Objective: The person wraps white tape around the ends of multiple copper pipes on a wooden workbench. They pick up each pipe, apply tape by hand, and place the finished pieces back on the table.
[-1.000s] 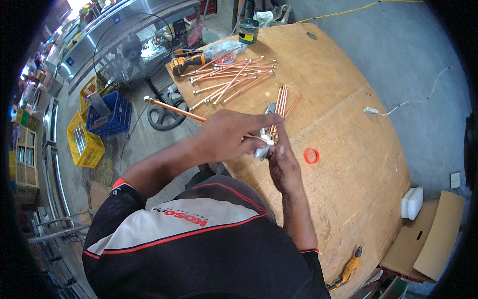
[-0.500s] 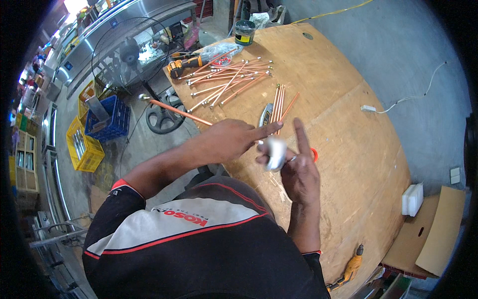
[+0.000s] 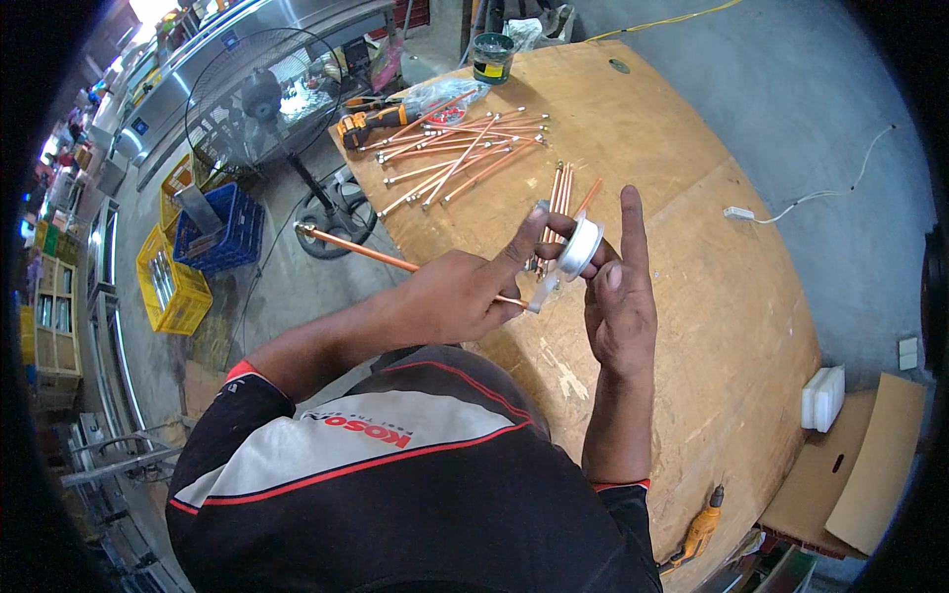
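Note:
A long copper tube [image 3: 361, 250] is gripped in my left hand [image 3: 457, 289], with a nut at its far left end. Its other end pokes out beyond my fingers. My right hand [image 3: 621, 306] holds a spool of white thread tape [image 3: 583, 247], index finger stretched out. A short white strip [image 3: 544, 289] runs between the spool and the tube's end. My left index finger reaches toward the spool. Just beyond both hands lies a small bundle of copper tubes [image 3: 560, 188], partly hidden by my fingers.
More copper tubes with nuts [image 3: 455, 158] lie piled on the wooden table [image 3: 692, 326]. An orange power tool [image 3: 366, 127] and a dark tub [image 3: 492, 59] are behind. A yellow drill [image 3: 702, 529] rests near right. A fan [image 3: 262, 94] and crates [image 3: 222, 232] stand left.
The spool, blurred before, has turned and shows clearly now. My right hand has moved slightly right and up. The tube's end and white strip now show beside my left hand.

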